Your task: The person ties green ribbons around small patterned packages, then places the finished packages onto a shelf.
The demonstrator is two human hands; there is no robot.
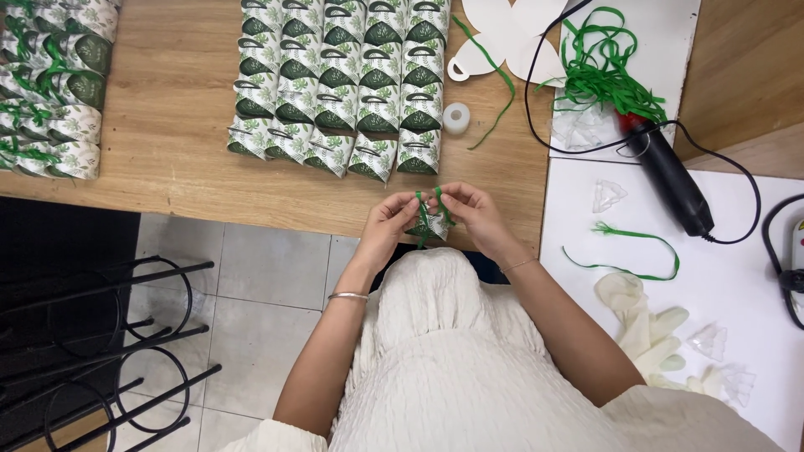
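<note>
My left hand (388,223) and my right hand (471,213) meet at the table's front edge, both pinching a thin green ribbon (425,211) on a small leaf-printed paper box (434,226) held between them. Each hand grips one end of the ribbon above the box. The box is mostly hidden by my fingers.
Rows of finished leaf-printed boxes (339,84) lie on the wooden table (176,109), more at the far left (50,84). A tape roll (456,117), white cutouts (502,33), green ribbon pile (603,75), black glue gun (670,180), loose ribbon (632,251), gloves (649,331), and black metal frames (109,351) are around.
</note>
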